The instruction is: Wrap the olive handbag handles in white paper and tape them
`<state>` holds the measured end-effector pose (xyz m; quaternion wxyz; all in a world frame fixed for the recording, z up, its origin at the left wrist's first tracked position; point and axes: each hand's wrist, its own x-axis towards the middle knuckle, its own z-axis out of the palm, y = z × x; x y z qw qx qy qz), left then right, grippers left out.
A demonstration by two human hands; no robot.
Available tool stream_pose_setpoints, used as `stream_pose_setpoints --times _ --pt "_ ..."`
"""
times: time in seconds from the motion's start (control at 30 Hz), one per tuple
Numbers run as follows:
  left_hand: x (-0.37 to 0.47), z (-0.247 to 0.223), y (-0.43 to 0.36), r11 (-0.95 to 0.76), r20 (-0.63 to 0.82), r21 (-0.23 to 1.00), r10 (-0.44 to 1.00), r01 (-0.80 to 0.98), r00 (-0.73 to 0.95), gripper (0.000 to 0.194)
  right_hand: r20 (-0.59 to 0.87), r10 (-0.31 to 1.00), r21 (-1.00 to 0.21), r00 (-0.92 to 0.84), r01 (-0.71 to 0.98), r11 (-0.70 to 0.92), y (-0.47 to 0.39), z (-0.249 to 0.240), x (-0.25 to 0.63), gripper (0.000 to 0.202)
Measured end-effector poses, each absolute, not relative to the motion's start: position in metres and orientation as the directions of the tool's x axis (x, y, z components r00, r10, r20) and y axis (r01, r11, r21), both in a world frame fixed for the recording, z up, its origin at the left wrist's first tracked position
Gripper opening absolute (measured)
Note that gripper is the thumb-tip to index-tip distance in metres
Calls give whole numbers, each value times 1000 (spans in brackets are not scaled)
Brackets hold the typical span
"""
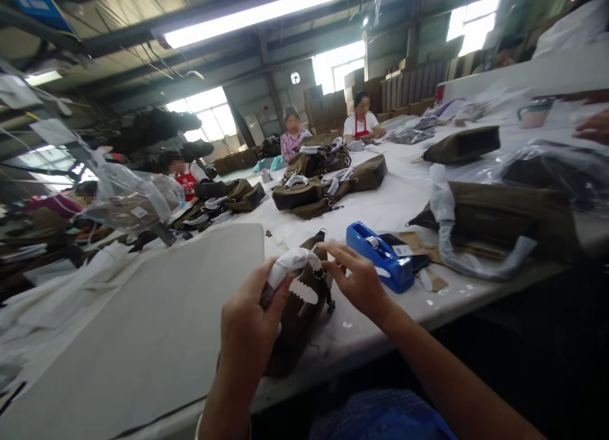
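Note:
A dark olive bag (297,338) lies at the table's front edge, partly covered by my left arm. My left hand (252,313) is closed round its handle (292,262), which is wrapped in white film. At the far end of that handle, by a metal ring, my right hand (356,278) has thumb and fingertips drawn together. Whether they pinch the wrap or something small is too fine to make out. Just right of my right hand stands a blue tape dispenser (380,256).
Another olive bag (499,218) with wrapped handles lies at the right, near brown card pieces. More bags (309,193) are piled ahead. A grey board (157,326) covers the left of the white table (404,174). Several people sit farther back; a hand (594,128) shows at the right edge.

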<state>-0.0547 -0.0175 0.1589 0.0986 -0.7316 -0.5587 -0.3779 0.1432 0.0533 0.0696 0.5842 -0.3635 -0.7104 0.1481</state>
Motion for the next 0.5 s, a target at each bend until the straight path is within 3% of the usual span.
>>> stream_pose_setpoints --times 0.1,0.2,0.27,0.33,0.43,0.5 --pt "-60 159 4 -455 849 49 488 889 203 26 625 780 -737 25 349 579 50 63 155 24" --pt "-69 151 31 -501 918 -64 309 863 247 25 574 818 -768 24 363 528 39 50 164 17" --pt "-75 142 46 -523 918 -50 312 851 245 25 573 820 -761 -6 367 535 29 40 165 13" --pt "-77 134 55 -481 907 40 385 876 170 27 571 820 -760 -42 349 548 21 29 163 15" --pt "-73 122 47 -298 898 146 439 944 0 47 548 835 -781 -47 329 531 10 13 156 25" --pt "-66 108 30 -212 924 144 379 967 -55 66 504 863 -818 -42 297 492 5 5 150 31"
